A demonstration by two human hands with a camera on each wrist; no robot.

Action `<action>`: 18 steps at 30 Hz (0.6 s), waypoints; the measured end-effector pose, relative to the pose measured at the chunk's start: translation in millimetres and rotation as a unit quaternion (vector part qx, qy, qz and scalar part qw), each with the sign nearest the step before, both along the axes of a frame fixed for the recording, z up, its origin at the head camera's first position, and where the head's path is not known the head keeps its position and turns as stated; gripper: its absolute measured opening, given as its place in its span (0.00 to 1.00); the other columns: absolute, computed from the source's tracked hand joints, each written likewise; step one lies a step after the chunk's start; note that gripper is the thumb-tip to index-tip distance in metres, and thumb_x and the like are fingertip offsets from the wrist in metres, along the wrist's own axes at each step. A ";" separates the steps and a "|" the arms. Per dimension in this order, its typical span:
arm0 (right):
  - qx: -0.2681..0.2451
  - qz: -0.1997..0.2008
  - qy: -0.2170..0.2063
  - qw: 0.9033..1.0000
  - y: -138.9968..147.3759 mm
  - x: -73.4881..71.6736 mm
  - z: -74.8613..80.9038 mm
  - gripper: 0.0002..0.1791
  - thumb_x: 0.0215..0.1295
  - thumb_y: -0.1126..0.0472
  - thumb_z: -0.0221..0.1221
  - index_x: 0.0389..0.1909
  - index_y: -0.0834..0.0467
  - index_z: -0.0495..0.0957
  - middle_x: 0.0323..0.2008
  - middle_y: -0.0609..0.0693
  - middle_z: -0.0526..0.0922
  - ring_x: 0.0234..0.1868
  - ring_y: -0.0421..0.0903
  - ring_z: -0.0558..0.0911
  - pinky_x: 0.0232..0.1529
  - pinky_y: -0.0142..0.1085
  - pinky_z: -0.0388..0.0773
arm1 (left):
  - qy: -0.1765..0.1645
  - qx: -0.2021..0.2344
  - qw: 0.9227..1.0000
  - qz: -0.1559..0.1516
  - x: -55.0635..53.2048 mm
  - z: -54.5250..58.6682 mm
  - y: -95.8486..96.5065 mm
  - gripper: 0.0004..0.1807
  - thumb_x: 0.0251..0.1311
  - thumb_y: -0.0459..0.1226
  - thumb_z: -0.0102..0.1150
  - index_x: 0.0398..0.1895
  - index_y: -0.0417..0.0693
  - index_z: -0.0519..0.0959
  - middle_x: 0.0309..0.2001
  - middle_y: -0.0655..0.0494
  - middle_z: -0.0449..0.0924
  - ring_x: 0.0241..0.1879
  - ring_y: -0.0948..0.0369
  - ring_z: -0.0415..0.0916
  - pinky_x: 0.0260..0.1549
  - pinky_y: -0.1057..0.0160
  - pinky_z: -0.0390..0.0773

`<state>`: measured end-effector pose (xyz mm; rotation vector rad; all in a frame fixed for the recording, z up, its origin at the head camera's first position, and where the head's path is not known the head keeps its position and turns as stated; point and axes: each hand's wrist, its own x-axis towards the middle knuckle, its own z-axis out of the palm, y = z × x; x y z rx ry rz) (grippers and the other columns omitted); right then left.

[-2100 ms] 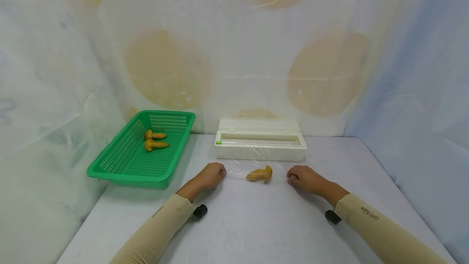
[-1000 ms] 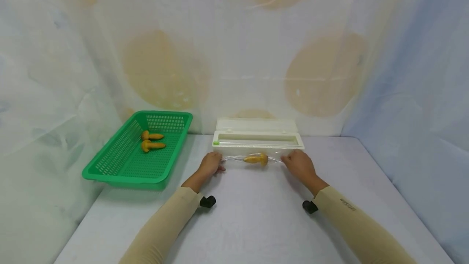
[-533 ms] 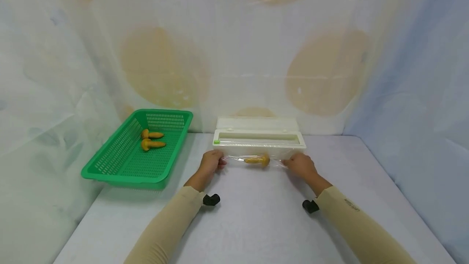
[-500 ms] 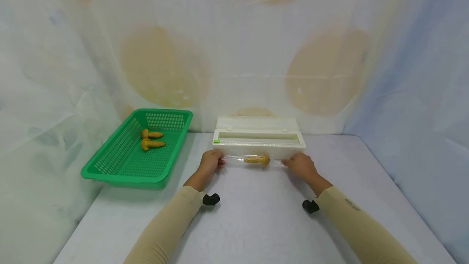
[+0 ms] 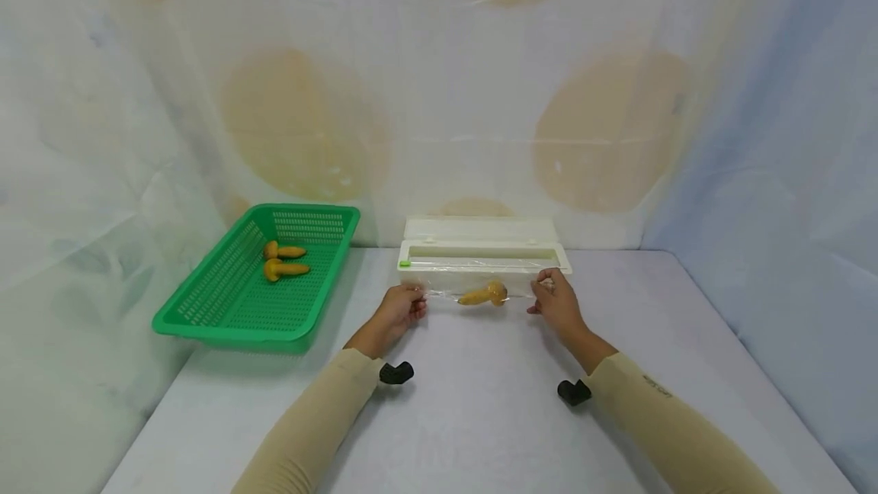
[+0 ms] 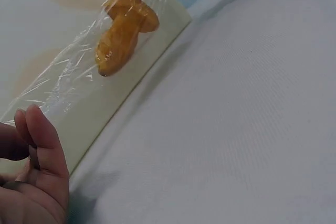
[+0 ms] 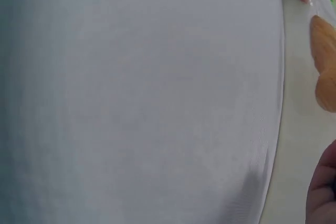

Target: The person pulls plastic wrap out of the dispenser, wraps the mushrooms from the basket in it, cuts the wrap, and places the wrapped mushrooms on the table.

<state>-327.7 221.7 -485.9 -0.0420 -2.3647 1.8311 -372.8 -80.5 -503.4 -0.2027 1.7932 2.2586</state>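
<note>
A yellow-brown mushroom (image 5: 484, 293) lies in a fold of clear cling film (image 5: 444, 280), close in front of a white cling film dispenser (image 5: 411, 279). My left hand (image 5: 398, 311) pinches the film's left side between thumb and fingers. At the other side, my right hand (image 5: 561, 309) grips a bunched bit of film near the dispenser's right front corner. The left wrist view shows the mushroom (image 6: 123, 38) under the shiny, creased film, cap toward the right hand. Only part of the mushroom (image 7: 323, 45) enters the right wrist view.
Left on the table stands a green plastic basket (image 5: 274, 315) with two more mushrooms (image 5: 288, 270) inside. The dispenser's lid (image 5: 480, 229) is raised, and a green slider (image 5: 405, 263) sits at the left of its bar. Plastic sheeting (image 5: 439, 97) encloses the table.
Both hands have carried the mushroom in the film back toward the dispenser. Over the last half second the right hand has lifted and turned, and the mushroom has tilted, cap end up.
</note>
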 end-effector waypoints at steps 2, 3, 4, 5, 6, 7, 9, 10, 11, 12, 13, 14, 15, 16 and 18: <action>0.023 0.014 0.000 1.000 0.1 2.5 -0.4 0.11 0.75 0.59 0.51 0.49 0.63 0.66 0.21 0.52 0.68 0.22 0.45 0.73 0.32 0.40 0.81 | -0.009 -0.002 1.000 -0.014 -0.5 0.2 -0.2 0.07 0.70 0.27 0.46 0.45 0.32 0.73 0.27 0.52 0.71 0.24 0.65 0.70 0.25 0.69 0.76; 0.038 0.019 -0.002 0.999 0.6 4.0 -0.1 0.14 0.74 0.57 0.53 0.49 0.64 0.69 0.23 0.53 0.71 0.23 0.46 0.75 0.32 0.40 0.81 | -0.008 -0.002 1.000 -0.019 -0.9 0.0 -0.5 0.08 0.70 0.28 0.46 0.46 0.32 0.73 0.26 0.53 0.71 0.24 0.65 0.69 0.25 0.69 0.75; 0.056 0.022 -0.008 0.998 1.0 5.3 0.4 0.15 0.73 0.55 0.55 0.48 0.64 0.72 0.26 0.53 0.74 0.24 0.47 0.77 0.32 0.39 0.80 | -0.009 0.001 1.000 -0.023 -1.2 0.1 -0.8 0.08 0.70 0.28 0.45 0.45 0.33 0.74 0.27 0.53 0.70 0.25 0.65 0.69 0.26 0.68 0.75; 0.078 0.024 -0.014 0.997 1.7 6.3 1.0 0.17 0.70 0.52 0.58 0.46 0.64 0.75 0.29 0.54 0.77 0.25 0.47 0.78 0.32 0.40 0.79 | -0.008 0.005 1.000 -0.025 -0.8 0.3 -0.6 0.08 0.70 0.28 0.44 0.44 0.33 0.73 0.27 0.52 0.70 0.26 0.63 0.70 0.28 0.67 0.76; 0.103 0.024 -0.023 0.994 2.2 6.8 1.3 0.20 0.67 0.49 0.61 0.44 0.63 0.77 0.31 0.54 0.79 0.26 0.47 0.80 0.31 0.39 0.78 | -0.007 0.012 1.000 -0.027 -0.3 0.4 -0.3 0.07 0.71 0.29 0.44 0.43 0.34 0.73 0.28 0.52 0.70 0.28 0.62 0.71 0.31 0.66 0.77; 0.130 0.025 -0.033 0.991 2.3 7.1 2.2 0.23 0.63 0.45 0.64 0.43 0.63 0.79 0.32 0.54 0.80 0.27 0.47 0.80 0.30 0.39 0.77 | -0.006 0.021 0.999 -0.027 0.3 0.5 0.5 0.07 0.71 0.29 0.43 0.42 0.36 0.72 0.30 0.51 0.71 0.31 0.60 0.73 0.34 0.63 0.78; 0.193 0.024 -0.047 0.980 1.5 6.7 4.6 0.27 0.55 0.40 0.68 0.39 0.61 0.81 0.31 0.52 0.82 0.26 0.48 0.81 0.27 0.39 0.75 | 0.000 0.044 0.999 -0.029 1.9 1.1 3.8 0.06 0.72 0.29 0.39 0.39 0.38 0.69 0.34 0.49 0.72 0.38 0.52 0.77 0.43 0.58 0.78; 0.229 0.025 -0.048 0.972 0.5 5.9 5.5 0.28 0.52 0.37 0.69 0.36 0.59 0.81 0.28 0.51 0.82 0.26 0.47 0.80 0.26 0.39 0.73 | 0.001 0.058 0.998 -0.031 2.8 1.4 5.7 0.07 0.73 0.29 0.38 0.38 0.39 0.67 0.37 0.47 0.73 0.43 0.48 0.77 0.47 0.55 0.77; 0.263 0.023 -0.044 0.964 -0.9 5.0 6.5 0.30 0.49 0.35 0.69 0.34 0.58 0.81 0.25 0.50 0.81 0.25 0.46 0.79 0.25 0.38 0.72 | 0.002 0.070 0.997 -0.032 3.4 1.9 7.9 0.07 0.73 0.30 0.36 0.38 0.40 0.66 0.40 0.44 0.75 0.47 0.45 0.77 0.51 0.52 0.76; 0.292 0.021 -0.037 0.955 -2.5 3.7 7.2 0.30 0.48 0.33 0.68 0.31 0.58 0.81 0.23 0.49 0.80 0.25 0.45 0.77 0.24 0.37 0.71 | 0.001 0.080 0.996 -0.035 3.3 1.9 9.8 0.07 0.74 0.30 0.34 0.38 0.40 0.65 0.43 0.41 0.76 0.51 0.43 0.76 0.53 0.50 0.74; 0.319 0.019 -0.025 0.947 -4.5 2.7 8.6 0.30 0.49 0.31 0.67 0.27 0.58 0.81 0.20 0.48 0.78 0.24 0.45 0.75 0.24 0.36 0.71 | 0.002 0.088 0.995 -0.037 3.2 1.9 11.7 0.08 0.74 0.30 0.33 0.39 0.41 0.65 0.46 0.37 0.77 0.54 0.42 0.75 0.54 0.49 0.73; 0.345 0.016 -0.011 0.938 -6.5 1.5 9.6 0.31 0.50 0.31 0.65 0.22 0.57 0.79 0.18 0.46 0.76 0.22 0.44 0.72 0.23 0.36 0.69 | 0.002 0.095 0.995 -0.039 3.1 1.7 13.3 0.08 0.74 0.30 0.32 0.39 0.40 0.64 0.48 0.34 0.77 0.55 0.41 0.74 0.55 0.48 0.73; 0.366 0.012 0.000 0.931 -8.5 0.1 10.2 0.32 0.51 0.29 0.63 0.17 0.56 0.76 0.16 0.45 0.72 0.21 0.43 0.69 0.22 0.35 0.67 | 0.000 0.099 0.994 -0.040 3.2 1.5 14.4 0.08 0.75 0.30 0.31 0.41 0.40 0.64 0.49 0.32 0.77 0.55 0.41 0.74 0.54 0.48 0.73; 0.380 0.006 0.008 0.925 -10.2 -1.4 10.4 0.34 0.52 0.28 0.62 0.14 0.55 0.72 0.14 0.43 0.69 0.20 0.42 0.66 0.21 0.34 0.65 | -0.001 0.100 0.994 -0.039 3.3 1.1 15.1 0.08 0.75 0.31 0.31 0.42 0.39 0.64 0.50 0.31 0.77 0.54 0.41 0.75 0.53 0.49 0.74; 0.397 -0.006 0.011 0.918 -13.4 -4.5 10.8 0.36 0.53 0.26 0.59 0.09 0.53 0.65 0.11 0.42 0.61 0.17 0.40 0.60 0.19 0.33 0.59 | -0.003 0.096 0.995 -0.035 4.4 0.2 16.0 0.09 0.75 0.31 0.31 0.45 0.38 0.64 0.48 0.31 0.78 0.51 0.43 0.78 0.51 0.50 0.76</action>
